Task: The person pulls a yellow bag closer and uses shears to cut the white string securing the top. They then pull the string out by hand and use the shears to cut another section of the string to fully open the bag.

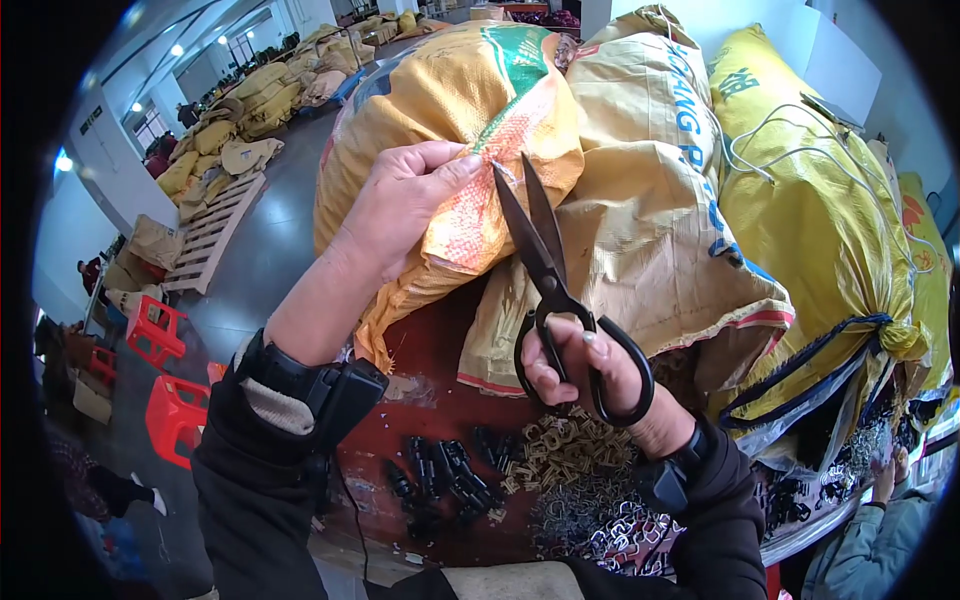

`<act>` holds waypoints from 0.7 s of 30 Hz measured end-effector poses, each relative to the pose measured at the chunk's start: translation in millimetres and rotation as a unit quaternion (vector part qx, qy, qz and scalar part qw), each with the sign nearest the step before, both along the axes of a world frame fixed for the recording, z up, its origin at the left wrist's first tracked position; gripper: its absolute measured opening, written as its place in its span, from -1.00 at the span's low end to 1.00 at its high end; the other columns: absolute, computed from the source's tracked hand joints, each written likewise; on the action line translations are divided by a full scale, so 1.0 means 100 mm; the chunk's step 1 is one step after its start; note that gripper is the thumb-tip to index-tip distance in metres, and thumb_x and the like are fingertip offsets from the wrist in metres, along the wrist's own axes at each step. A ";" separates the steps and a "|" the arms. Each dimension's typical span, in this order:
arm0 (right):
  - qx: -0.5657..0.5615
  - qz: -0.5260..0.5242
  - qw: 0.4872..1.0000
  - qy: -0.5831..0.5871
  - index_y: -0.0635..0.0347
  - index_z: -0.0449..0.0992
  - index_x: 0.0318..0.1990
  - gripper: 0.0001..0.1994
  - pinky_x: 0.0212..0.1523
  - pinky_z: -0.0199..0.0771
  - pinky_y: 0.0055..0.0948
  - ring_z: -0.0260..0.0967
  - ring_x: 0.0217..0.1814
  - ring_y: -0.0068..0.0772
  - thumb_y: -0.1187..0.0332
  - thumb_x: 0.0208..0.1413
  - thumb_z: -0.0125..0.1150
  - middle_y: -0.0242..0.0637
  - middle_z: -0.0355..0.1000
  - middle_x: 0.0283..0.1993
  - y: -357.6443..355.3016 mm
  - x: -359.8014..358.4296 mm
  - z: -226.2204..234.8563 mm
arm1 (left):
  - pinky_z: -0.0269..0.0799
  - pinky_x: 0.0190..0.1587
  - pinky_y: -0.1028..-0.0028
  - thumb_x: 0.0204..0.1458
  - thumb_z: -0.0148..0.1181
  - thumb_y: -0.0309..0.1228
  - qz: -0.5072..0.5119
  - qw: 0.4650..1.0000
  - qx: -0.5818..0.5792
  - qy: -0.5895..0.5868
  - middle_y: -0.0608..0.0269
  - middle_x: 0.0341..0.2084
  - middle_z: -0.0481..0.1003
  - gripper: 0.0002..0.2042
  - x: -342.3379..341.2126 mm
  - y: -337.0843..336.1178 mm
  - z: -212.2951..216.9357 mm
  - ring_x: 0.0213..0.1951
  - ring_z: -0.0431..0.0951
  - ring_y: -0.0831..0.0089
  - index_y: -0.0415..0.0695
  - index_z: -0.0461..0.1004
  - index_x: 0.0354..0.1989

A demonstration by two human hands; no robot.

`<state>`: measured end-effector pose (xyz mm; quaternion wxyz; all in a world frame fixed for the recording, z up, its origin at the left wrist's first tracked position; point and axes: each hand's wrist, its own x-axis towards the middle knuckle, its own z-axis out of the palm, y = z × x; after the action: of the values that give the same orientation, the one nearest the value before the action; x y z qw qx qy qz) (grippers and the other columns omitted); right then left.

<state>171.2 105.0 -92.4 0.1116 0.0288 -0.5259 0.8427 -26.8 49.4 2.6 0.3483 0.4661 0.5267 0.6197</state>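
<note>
The left hand point(400, 205) pinches the yellow woven sack point(450, 110) between closed fingers. The right hand point(590, 375) grips black scissors point(545, 265), blades slightly apart at the sack's seam.

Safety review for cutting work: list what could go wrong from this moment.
1. The open blades of the scissors point up right beside the left hand pinching the yellow woven sack; a slip could nick the thumb.
2. The sack bulges against the blades, so they might cut the fabric instead of the seam thread.
3. Small metal parts lie loose on the red table and could scatter if bumped.
</note>
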 end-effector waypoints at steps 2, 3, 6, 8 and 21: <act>-0.003 0.003 1.000 -0.005 0.31 0.24 -0.29 -0.39 -0.65 -0.10 -0.71 -0.09 -0.65 -0.69 -0.20 -0.13 -0.08 -0.42 0.12 -0.57 -0.04 0.01 0.01 | 0.30 -0.38 0.70 0.00 0.01 -0.44 0.018 0.999 0.023 0.011 0.39 -0.47 0.43 -0.81 0.04 0.02 -0.01 -0.44 0.36 0.75 -0.33 0.43 -0.31; -0.005 0.004 1.000 -0.008 0.31 0.25 -0.29 -0.39 -0.65 -0.10 -0.71 -0.09 -0.65 -0.69 -0.20 -0.13 -0.09 -0.42 0.12 -0.57 -0.05 0.01 0.01 | 0.29 -0.40 0.71 0.00 0.02 -0.43 0.027 0.999 0.035 0.017 0.40 -0.48 0.43 -0.81 0.05 0.02 -0.02 -0.46 0.35 0.76 -0.33 0.44 -0.32; -0.020 0.006 1.000 0.001 0.31 0.24 -0.29 -0.38 -0.64 -0.10 -0.72 -0.09 -0.65 -0.70 -0.21 -0.12 -0.10 -0.44 0.11 -0.57 -0.02 0.00 -0.04 | 0.27 -0.43 0.72 0.00 0.02 -0.43 0.027 0.999 0.041 0.010 0.43 -0.52 0.42 -0.82 0.06 0.03 -0.06 -0.49 0.33 0.78 -0.32 0.45 -0.35; -0.028 0.007 1.000 0.004 0.30 0.24 -0.29 -0.38 -0.64 -0.10 -0.72 -0.09 -0.65 -0.70 -0.22 -0.11 -0.11 -0.45 0.11 -0.57 -0.02 0.00 -0.05 | 0.26 -0.45 0.72 -0.01 0.03 -0.43 0.028 0.999 0.043 0.006 0.44 -0.54 0.42 -0.82 0.07 0.03 -0.07 -0.51 0.31 0.79 -0.32 0.45 -0.37; 0.005 -0.180 0.978 0.105 0.18 0.19 -0.37 -0.44 -0.66 -0.18 -0.71 -0.18 -0.66 -0.75 -0.23 -0.04 -0.24 -0.54 0.01 -0.61 -0.03 0.11 -0.11 | 0.17 -0.56 0.72 0.01 0.00 -0.42 0.068 0.995 0.067 0.023 0.49 -0.65 0.36 -0.82 0.19 0.11 -0.05 -0.60 0.24 0.81 -0.28 0.45 -0.48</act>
<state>182.0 101.9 -103.4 0.3163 0.0230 -0.5122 0.7982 -7.7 60.6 -2.0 0.2615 0.4657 0.5224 0.6647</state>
